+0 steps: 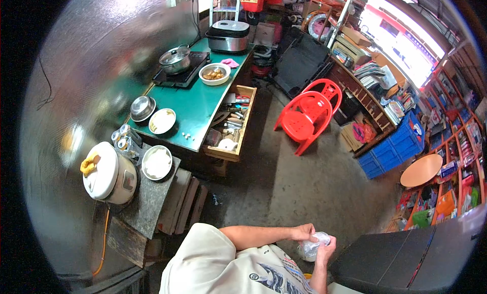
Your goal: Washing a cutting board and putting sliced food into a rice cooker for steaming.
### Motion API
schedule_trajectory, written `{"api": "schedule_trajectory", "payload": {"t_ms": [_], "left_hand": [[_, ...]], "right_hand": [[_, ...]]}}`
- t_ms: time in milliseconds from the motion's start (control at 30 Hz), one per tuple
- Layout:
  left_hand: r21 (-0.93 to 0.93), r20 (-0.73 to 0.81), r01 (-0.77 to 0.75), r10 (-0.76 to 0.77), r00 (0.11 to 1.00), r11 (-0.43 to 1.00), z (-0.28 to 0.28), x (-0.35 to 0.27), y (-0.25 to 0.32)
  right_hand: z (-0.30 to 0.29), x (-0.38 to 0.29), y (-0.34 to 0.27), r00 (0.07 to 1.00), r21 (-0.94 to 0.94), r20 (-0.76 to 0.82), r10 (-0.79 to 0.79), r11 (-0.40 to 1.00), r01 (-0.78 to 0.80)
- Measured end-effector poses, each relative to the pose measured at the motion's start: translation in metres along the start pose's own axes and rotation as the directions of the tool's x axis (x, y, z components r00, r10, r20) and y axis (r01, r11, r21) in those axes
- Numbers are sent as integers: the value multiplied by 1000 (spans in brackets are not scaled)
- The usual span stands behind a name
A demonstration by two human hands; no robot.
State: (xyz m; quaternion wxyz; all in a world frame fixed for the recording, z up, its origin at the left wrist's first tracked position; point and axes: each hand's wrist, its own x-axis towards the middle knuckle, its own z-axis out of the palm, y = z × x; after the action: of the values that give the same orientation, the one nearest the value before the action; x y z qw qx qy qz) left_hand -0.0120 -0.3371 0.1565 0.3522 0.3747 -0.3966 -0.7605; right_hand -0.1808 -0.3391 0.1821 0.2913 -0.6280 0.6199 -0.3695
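Note:
A crumpled clear plastic bag (316, 244) is held between my two hands, low in the view and in front of my shirt. My left hand (304, 232) pinches its upper left side with the fingertips. My right hand (326, 249) grips the bag from the right. What the bag contains, if anything, cannot be made out. Away to the upper left stands a green-topped table (182, 107) with a lidded pot (175, 60) on an induction cooker (182, 74), a bowl of food (214, 74) and a white bowl (162, 121).
An open wooden drawer (243, 142) full of utensils juts from the table. A rice cooker (110, 176) and a bowl (157, 163) stand on a side bench (152, 206). Red plastic chairs (304, 115), a blue crate (392, 147) and a dark cabinet (388, 256) stand around the floor.

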Motion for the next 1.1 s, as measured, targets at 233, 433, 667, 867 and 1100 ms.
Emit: {"api": "schedule_trajectory", "payload": {"t_ms": [233,433,667,867,1100], "left_hand": [[210,-60,-34,48,997,977,-5,2,-10],[196,-81,15,0,997,981,-4,-3,-1],[265,-296,-44,125,947,963,-27,15,-29],[169,-359,-131,185,915,977,-28,25,-33],[37,-112,88,-83,990,995,-5,1,6]], "right_hand": [[11,-3,-7,991,75,137,-8,997,-3],[16,-8,-10,970,249,242,27,964,-89],[14,-18,-50,924,313,383,-11,943,-118],[8,-20,-61,958,154,287,25,985,-72],[13,-19,-59,959,-72,210,-192,975,211]]}}
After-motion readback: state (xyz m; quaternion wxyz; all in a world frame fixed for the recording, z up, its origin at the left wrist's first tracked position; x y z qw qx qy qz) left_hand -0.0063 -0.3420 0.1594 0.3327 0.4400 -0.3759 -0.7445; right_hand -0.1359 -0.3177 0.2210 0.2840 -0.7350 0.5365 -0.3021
